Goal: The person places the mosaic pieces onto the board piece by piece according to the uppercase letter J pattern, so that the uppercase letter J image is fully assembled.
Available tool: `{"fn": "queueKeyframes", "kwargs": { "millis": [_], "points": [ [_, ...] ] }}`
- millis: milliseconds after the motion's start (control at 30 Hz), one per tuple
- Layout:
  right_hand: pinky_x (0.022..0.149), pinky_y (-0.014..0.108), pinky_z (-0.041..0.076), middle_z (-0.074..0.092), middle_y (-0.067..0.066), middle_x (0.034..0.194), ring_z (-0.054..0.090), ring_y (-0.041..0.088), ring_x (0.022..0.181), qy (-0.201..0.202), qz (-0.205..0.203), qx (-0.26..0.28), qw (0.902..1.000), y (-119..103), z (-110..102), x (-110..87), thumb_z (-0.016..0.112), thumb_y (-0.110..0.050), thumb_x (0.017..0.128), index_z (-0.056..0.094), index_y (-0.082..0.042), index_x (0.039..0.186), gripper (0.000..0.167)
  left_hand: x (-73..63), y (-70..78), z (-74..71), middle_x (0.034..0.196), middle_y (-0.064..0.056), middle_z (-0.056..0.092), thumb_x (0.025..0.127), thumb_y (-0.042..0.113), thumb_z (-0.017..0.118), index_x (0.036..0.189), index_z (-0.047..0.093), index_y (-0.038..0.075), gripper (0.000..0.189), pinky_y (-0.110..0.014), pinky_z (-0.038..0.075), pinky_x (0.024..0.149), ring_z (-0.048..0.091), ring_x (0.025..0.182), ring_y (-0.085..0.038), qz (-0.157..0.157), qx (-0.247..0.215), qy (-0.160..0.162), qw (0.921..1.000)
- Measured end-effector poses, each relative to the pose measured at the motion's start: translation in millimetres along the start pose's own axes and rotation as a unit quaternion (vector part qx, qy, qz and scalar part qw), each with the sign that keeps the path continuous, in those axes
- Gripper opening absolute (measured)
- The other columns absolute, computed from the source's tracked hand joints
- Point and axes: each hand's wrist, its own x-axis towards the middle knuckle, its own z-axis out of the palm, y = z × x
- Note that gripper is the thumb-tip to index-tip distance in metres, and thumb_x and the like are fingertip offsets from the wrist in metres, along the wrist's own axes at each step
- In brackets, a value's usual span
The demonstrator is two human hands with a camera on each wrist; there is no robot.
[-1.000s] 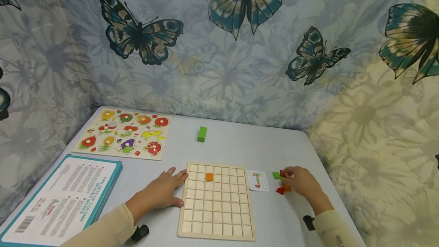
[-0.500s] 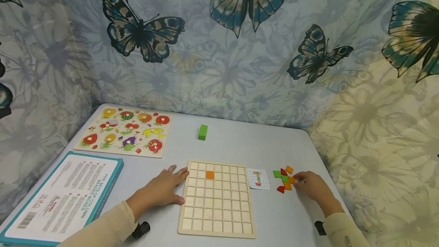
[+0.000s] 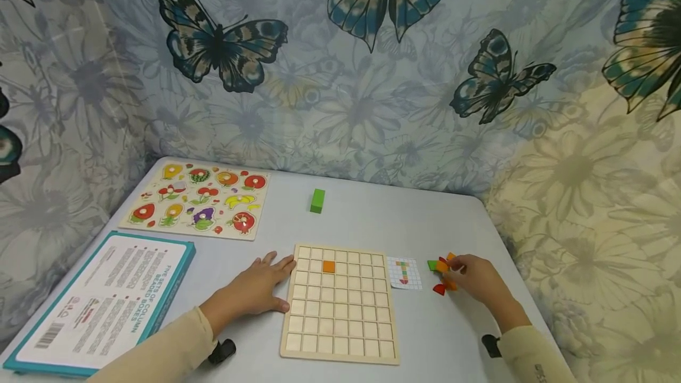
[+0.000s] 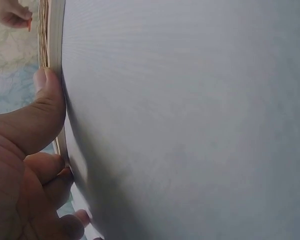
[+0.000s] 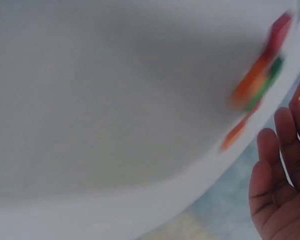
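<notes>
My right hand (image 3: 479,279) pinches an orange square tile (image 3: 441,266) between thumb and fingertips, just over the loose pieces. In the left wrist view the tile (image 4: 29,25) shows edge-on, off the table. Beneath and around that hand lie a green tile (image 3: 432,265), a red curved piece (image 3: 438,289) and more orange pieces, partly covered by the fingers. My left hand (image 3: 252,288) rests with spread fingers against the left edge of the wooden grid board (image 3: 340,312). One orange tile (image 3: 329,266) sits in a cell of the board's second row.
A pattern card (image 3: 405,273) lies between the board and the loose pieces. Behind the board stands a green block (image 3: 317,200). At the left are a fruit puzzle board (image 3: 213,230) and a teal-edged box (image 3: 101,300). Patterned walls border the table.
My right hand first moved right, off the loose pieces, then back left and up with an orange tile pinched in its fingers. The left hand has stayed at the board's edge.
</notes>
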Motion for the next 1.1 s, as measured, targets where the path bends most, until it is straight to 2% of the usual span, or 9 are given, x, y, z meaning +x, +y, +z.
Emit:
{"fn": "queueKeyframes", "kwargs": {
  "millis": [133, 267, 433, 600, 900, 1100],
  "points": [
    [0.067, 0.035, 0.051, 0.065, 0.001, 0.093, 0.058, 0.018, 0.082, -0.010, -0.036, 0.003, 0.9993, -54.5, 17.3, 10.6, 0.079, -0.026, 0.084, 0.073, -0.008, 0.104, 0.028, 0.7, -0.8, 0.8, 0.157, -0.001, 0.033, 0.075, 0.048, 0.079, 0.151, 0.040, 0.010, 0.093, -0.056, 0.018, 0.113, 0.017, 0.145, -0.040, 0.003, -0.002, 0.002, 1.0000],
    [0.061, 0.031, 0.048, 0.062, -0.006, 0.086, 0.054, 0.013, 0.073, -0.044, -0.073, 0.004, 0.9964, -105.4, 38.5, 18.2, 0.080, -0.025, 0.082, 0.074, -0.014, 0.100, 0.022, 1.6, -3.0, 4.6, 0.157, -0.001, 0.032, 0.075, 0.049, 0.079, 0.151, 0.040, 0.011, 0.094, -0.056, 0.019, 0.113, 0.017, 0.145, -0.040, 0.003, -0.001, 0.001, 1.0000],
    [0.065, 0.030, 0.048, 0.062, -0.010, 0.083, 0.053, 0.009, 0.073, -0.066, -0.118, -0.014, 0.9907, -143.1, 57.9, 23.2, 0.082, -0.027, 0.081, 0.075, -0.017, 0.096, 0.020, 2.4, -3.8, 7.7, 0.157, -0.001, 0.032, 0.075, 0.050, 0.078, 0.151, 0.039, 0.011, 0.095, -0.057, 0.019, 0.113, 0.018, 0.144, -0.040, 0.012, 0.000, -0.001, 0.9999],
    [0.070, 0.031, 0.049, 0.063, -0.009, 0.085, 0.054, 0.009, 0.076, -0.066, -0.133, -0.037, 0.9882, -156.0, 66.5, 24.8, 0.083, -0.025, 0.079, 0.075, -0.018, 0.095, 0.019, 2.4, -2.4, 6.7, 0.157, -0.001, 0.032, 0.075, 0.049, 0.078, 0.151, 0.039, 0.011, 0.094, -0.056, 0.019, 0.113, 0.017, 0.145, -0.040, 0.011, 0.002, 0.001, 0.9999],
    [0.067, 0.031, 0.048, 0.063, -0.011, 0.083, 0.055, 0.008, 0.075, -0.055, -0.134, -0.039, 0.9886, -158.9, 69.1, 25.9, 0.083, -0.027, 0.079, 0.077, -0.019, 0.096, 0.019, 2.3, -2.8, 4.5, 0.157, -0.001, 0.032, 0.075, 0.051, 0.078, 0.152, 0.039, 0.012, 0.094, -0.056, 0.019, 0.113, 0.017, 0.145, -0.038, 0.004, 0.010, 0.002, 0.9999],
    [0.069, 0.030, 0.050, 0.066, -0.011, 0.087, 0.059, 0.008, 0.078, -0.032, -0.176, -0.072, 0.9812, -160.5, 73.0, 29.8, 0.081, -0.029, 0.082, 0.079, -0.020, 0.097, 0.018, 2.4, -4.1, 2.4, 0.158, -0.001, 0.031, 0.076, 0.051, 0.077, 0.152, 0.038, 0.012, 0.094, -0.055, 0.019, 0.113, 0.017, 0.145, -0.038, 0.001, 0.021, 0.002, 0.9998]
  ]
}}
